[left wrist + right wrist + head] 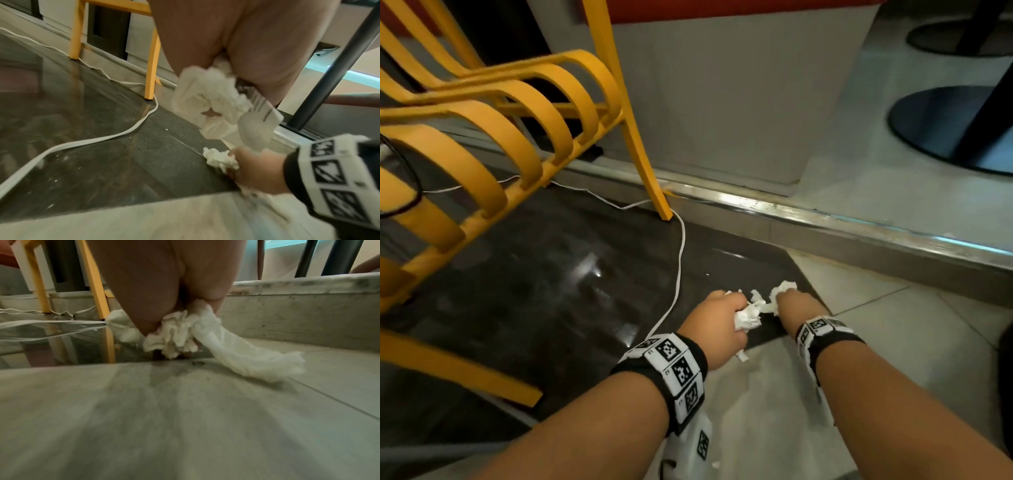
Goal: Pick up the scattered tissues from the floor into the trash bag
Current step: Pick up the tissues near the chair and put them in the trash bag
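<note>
Both hands are down at the floor where the dark tile meets the light tile. My left hand (722,320) grips a crumpled wad of white tissues (748,313); the left wrist view shows that wad (207,92) bulging out below the palm. Close to its right, my right hand (792,303) holds another crumpled tissue (784,286), also in the right wrist view (176,337). A thin translucent white plastic sheet (259,120), which looks like the trash bag, runs between the two hands. A long white strip (246,356) trails from the right hand onto the floor.
A yellow chair (517,120) stands to the left, one leg (650,154) just beyond the hands. A white cable (678,267) snakes over the dark tile. A metal-edged step (825,219) crosses behind, with black table bases (945,126) on it.
</note>
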{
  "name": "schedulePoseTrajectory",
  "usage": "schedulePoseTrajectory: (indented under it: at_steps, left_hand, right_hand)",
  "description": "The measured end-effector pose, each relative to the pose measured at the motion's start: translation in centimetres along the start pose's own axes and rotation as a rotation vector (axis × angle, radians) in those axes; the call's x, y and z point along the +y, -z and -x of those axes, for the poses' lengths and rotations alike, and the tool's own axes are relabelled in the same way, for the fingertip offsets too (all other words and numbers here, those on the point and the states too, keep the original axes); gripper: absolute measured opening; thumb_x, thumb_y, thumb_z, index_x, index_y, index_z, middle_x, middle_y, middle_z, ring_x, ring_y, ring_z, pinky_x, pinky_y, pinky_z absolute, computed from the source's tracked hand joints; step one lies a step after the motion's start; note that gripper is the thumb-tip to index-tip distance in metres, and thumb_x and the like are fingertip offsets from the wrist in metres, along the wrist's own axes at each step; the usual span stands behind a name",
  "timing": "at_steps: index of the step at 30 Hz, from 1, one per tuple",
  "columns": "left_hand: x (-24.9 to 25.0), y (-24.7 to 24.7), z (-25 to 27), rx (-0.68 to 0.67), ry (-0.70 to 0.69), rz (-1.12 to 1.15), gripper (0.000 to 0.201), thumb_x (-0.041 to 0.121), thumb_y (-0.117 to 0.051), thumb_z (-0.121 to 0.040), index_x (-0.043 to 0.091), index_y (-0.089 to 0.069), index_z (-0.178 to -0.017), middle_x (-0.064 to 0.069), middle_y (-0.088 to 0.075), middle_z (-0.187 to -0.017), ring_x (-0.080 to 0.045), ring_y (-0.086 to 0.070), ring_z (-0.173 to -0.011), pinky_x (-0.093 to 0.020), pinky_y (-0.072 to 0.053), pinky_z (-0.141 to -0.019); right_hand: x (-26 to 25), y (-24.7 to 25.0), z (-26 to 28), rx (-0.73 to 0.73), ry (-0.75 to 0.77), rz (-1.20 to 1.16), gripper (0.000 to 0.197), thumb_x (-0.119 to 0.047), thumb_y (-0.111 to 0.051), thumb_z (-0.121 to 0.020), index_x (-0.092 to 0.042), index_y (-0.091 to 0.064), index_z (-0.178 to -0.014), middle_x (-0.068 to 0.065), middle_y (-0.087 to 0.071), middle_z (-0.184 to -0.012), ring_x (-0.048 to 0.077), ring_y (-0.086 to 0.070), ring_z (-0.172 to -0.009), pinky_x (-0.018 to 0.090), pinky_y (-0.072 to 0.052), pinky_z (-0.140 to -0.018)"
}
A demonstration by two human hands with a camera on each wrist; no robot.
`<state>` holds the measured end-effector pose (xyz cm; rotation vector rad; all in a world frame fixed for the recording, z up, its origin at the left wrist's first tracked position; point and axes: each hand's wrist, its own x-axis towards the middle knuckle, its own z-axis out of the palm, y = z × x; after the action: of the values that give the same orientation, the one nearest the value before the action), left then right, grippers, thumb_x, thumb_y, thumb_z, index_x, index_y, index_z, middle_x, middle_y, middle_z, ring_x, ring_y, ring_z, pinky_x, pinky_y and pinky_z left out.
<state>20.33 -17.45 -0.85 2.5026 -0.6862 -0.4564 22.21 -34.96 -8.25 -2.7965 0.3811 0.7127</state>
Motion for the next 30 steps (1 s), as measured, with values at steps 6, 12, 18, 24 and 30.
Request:
schedulePoseTrajectory:
  at_steps: [6,12,18,24,30]
  left_hand:
    - [4.7,0.4,-1.5,0.013,-0.048,-0.007,0.021,0.011,-0.059,-0.077,0.014,-0.058,-0.098,-0.006,-0.051,-0.102,-0.029,-0.057,-0.099,-0.025,-0.040,-0.079]
    - [14.7,3.1,-1.4,0.094,-0.118,-0.002,0.033,0.014,-0.062,-0.082,0.009,-0.057,-0.115,-0.013,-0.060,-0.118,-0.031,-0.057,-0.111,-0.033,-0.044,-0.089]
    - [31.1,4.2,-0.4,0.181,-0.269,0.570,0.013,0.022,-0.053,-0.063,0.022,-0.053,-0.076,-0.004,-0.058,-0.075,-0.022,-0.055,-0.076,-0.038,-0.047,-0.071]
    - [43.4,-3.4,1.5,-0.064,-0.340,0.402,0.036,0.034,-0.065,-0.079,0.011,-0.052,-0.105,-0.006,-0.055,-0.095,-0.029,-0.058,-0.095,-0.031,-0.043,-0.073]
    - [44.0,-10.8,2.3,-0.299,-0.184,0.191,0.107,0.051,-0.072,-0.041,0.013,-0.027,-0.131,-0.020,-0.047,-0.131,-0.037,-0.052,-0.116,-0.052,-0.050,-0.093]
  right_hand:
    - [2.3,0.7,5.6,0.217,-0.067,-0.454,0.021,-0.025,-0.046,-0.093,-0.010,-0.056,-0.083,0.018,-0.066,-0.107,0.033,-0.061,-0.101,0.032,-0.043,-0.078]
    - [6.1,11.6,16.8,0.665,-0.029,-0.860,0.033,-0.033,-0.041,-0.094,-0.010,-0.056,-0.075,0.023,-0.065,-0.090,0.037,-0.060,-0.092,0.035,-0.042,-0.074]
    - [14.6,22.6,31.8,1.139,0.014,-0.898,0.026,-0.026,-0.045,-0.093,-0.006,-0.062,-0.094,0.000,-0.056,-0.079,0.015,-0.052,-0.075,0.023,-0.040,-0.064]
    - [26.0,19.7,39.8,0.955,-0.369,-0.969,0.012,-0.028,-0.050,-0.085,-0.016,-0.053,-0.089,0.008,-0.056,-0.098,0.027,-0.058,-0.093,0.033,-0.044,-0.078]
    - [30.5,11.7,40.0,0.639,-0.688,-0.770,0.079,-0.052,-0.062,-0.052,-0.013,-0.048,-0.119,0.012,-0.051,-0.119,0.034,-0.051,-0.114,0.043,-0.046,-0.092]
